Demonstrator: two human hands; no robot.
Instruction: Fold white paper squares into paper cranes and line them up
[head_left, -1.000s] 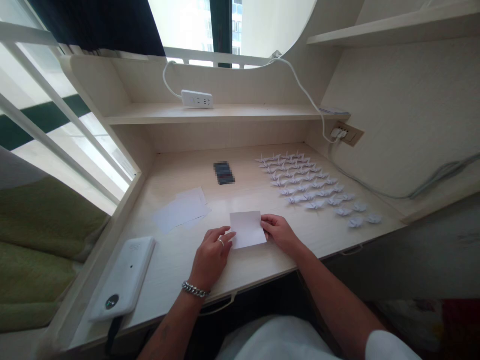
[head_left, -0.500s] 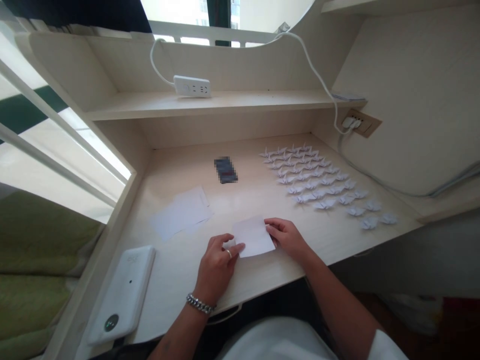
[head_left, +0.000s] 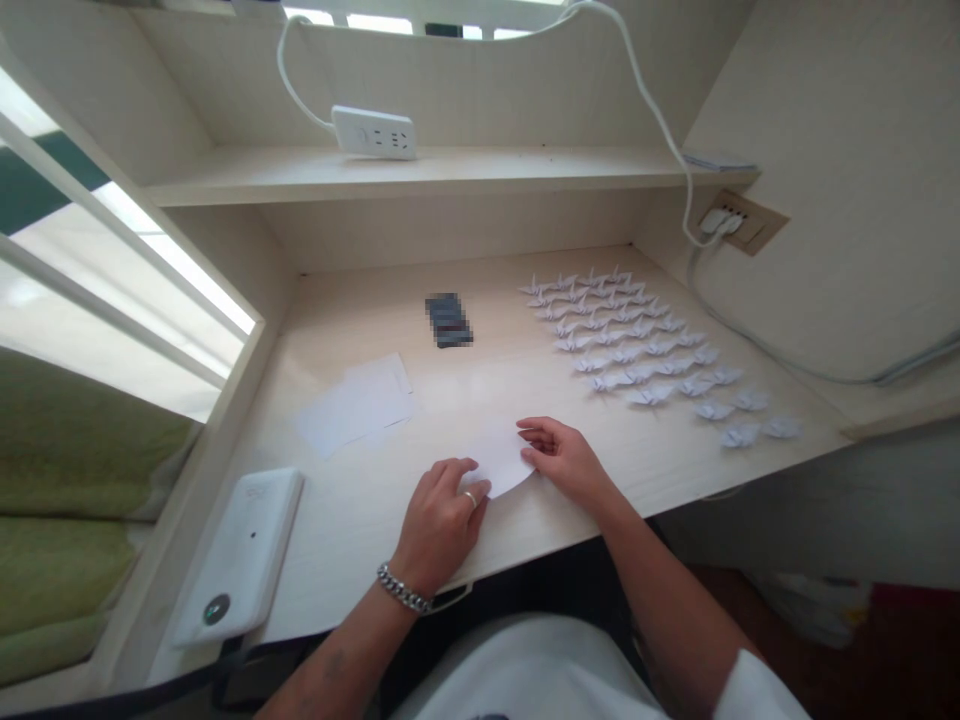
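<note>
Left hand (head_left: pixel 442 515) lay with bent fingers at the left side of a white paper sheet (head_left: pixel 496 460); right hand (head_left: pixel 561 455) stood at its right side, thumb and forefinger apart. Could not tell whether either pinched the paper. Sheet sat near the front of the desk (head_left: pixel 352 520), a strip of bare wood between it and the front edge. Open room ran beyond it to a pixelated dark object (head_left: pixel 450 320), and rightward, past the hand, to rows of folded paper cranes (head_left: pixel 622 345). Loose white sheets (head_left: pixel 356 405) lay to the left, a white power bank (head_left: pixel 244 560) nearer the left edge. Half a second earlier the sheet showed a squared lower right corner; now its near edge bowed and that corner had drawn in toward the right thumb.
</note>
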